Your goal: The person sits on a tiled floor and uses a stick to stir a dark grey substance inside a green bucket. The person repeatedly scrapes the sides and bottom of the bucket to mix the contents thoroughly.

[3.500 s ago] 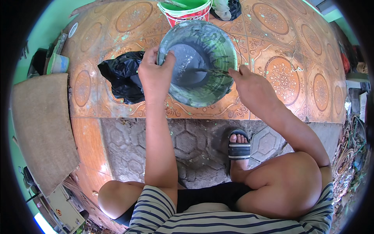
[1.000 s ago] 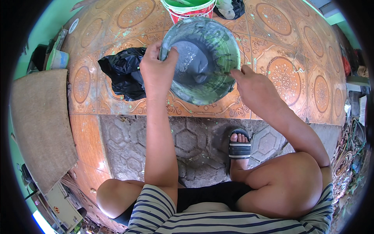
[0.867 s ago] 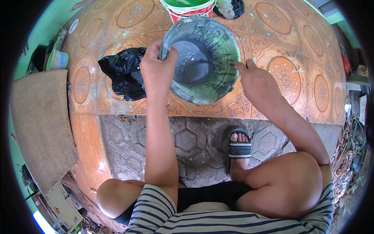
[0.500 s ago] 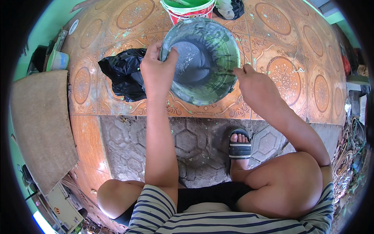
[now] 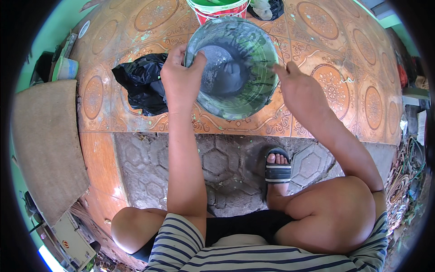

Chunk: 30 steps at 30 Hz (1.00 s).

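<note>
A dark bucket (image 5: 265, 52) tilts toward me on the tiled ledge, its inner wall smeared with green and grey. Grey wet mix (image 5: 222, 84) lies in its bottom, with paler stuff on the left side and a raised lump near the middle. My left hand (image 5: 183, 75) clamps the bucket's left rim, thumb inside. At the right rim, my right hand (image 5: 297, 84) is closed with its fingertips pinched; they are partly blurred, and what they hold cannot be made out. Beside my left hand lies a crumpled black plastic bag (image 5: 142, 84).
Behind the bucket stands a red and white pail (image 5: 217, 11) with a green inside, next to another dark bag (image 5: 272, 11). A brown mat (image 5: 50, 145) lies at the left. My sandalled foot (image 5: 277, 170) rests on the hexagonal paving (image 5: 217, 165) below the ledge.
My right hand has shifted slightly up and right at the rim. Inside the bucket, the grey mix shows a lump near its middle that was smoother before. My left hand keeps its hold.
</note>
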Motion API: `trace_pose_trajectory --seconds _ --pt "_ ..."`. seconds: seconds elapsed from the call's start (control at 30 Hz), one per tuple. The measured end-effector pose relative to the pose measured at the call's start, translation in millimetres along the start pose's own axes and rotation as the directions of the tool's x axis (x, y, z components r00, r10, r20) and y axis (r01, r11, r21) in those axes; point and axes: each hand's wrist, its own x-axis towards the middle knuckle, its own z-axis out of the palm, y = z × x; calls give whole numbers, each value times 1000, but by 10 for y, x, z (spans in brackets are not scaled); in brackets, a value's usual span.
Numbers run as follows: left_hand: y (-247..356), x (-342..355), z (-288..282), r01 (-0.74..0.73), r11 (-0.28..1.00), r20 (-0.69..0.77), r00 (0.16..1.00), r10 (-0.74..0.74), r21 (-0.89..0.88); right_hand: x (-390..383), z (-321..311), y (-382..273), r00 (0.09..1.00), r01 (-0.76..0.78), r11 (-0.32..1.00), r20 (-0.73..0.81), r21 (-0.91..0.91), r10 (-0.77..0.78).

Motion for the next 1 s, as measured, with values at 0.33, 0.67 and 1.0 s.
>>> trace_pose_trajectory --seconds 0.33,0.67,1.0 --pt "-27 13 -41 18 1000 -6 1000 -18 -12 10 -16 3 999 -35 999 4 23 35" --pt "-68 44 -69 19 999 21 1000 -18 -29 9 135 5 1000 -26 988 16 151 24" --pt "-43 49 -88 12 1000 14 1000 -12 0 -26 314 -39 999 -38 969 14 245 36"
